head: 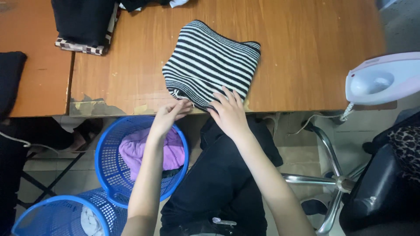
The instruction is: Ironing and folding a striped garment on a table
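A folded black-and-white striped garment [212, 61] lies on the wooden table [297, 48], its near edge at the table's front edge. My left hand [168, 116] pinches the garment's near left corner, by a small white cord. My right hand [228, 112] rests flat on the garment's near edge, fingers spread. Both forearms reach up from the bottom of the view over my dark trousers.
Two blue mesh baskets stand on the floor: one [109, 175] holds a purple cloth [135, 150], the other [48, 218] a pale cloth. Folded dark clothes [83, 22] lie at the table's back left. A white-pink iron [383, 78] and a chair [376, 188] are at right.
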